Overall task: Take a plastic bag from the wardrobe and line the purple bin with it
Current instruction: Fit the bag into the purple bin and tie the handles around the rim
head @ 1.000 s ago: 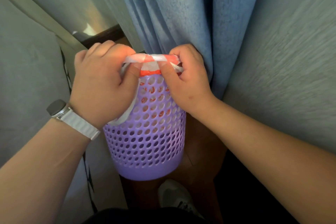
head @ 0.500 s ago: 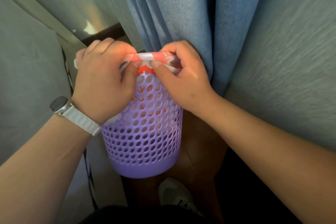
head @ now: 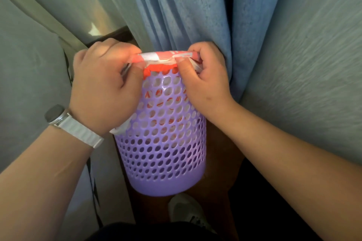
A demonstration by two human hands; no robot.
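A purple bin [head: 162, 148] with a perforated wall stands on the floor in the middle of the head view. A red and white plastic bag [head: 160, 60] sits inside it and folds over the near rim; red print shows through the holes. My left hand [head: 103, 88] grips the bag's edge at the rim's left side, and a white flap hangs below that wrist. My right hand [head: 205, 80] pinches the bag's edge at the rim's right side. The bin's opening is hidden behind the bag and my fingers.
A blue curtain [head: 188, 10] hangs right behind the bin. Grey wall panels [head: 303, 68] close in on the right and left. A white shoe [head: 188, 213] rests on the dark brown floor below the bin. My left wrist wears a white-strapped watch [head: 64, 121].
Both hands have stayed on the bag at the rim, drawing slightly apart so that more of the bag's edge shows between them. The bin has barely shifted.
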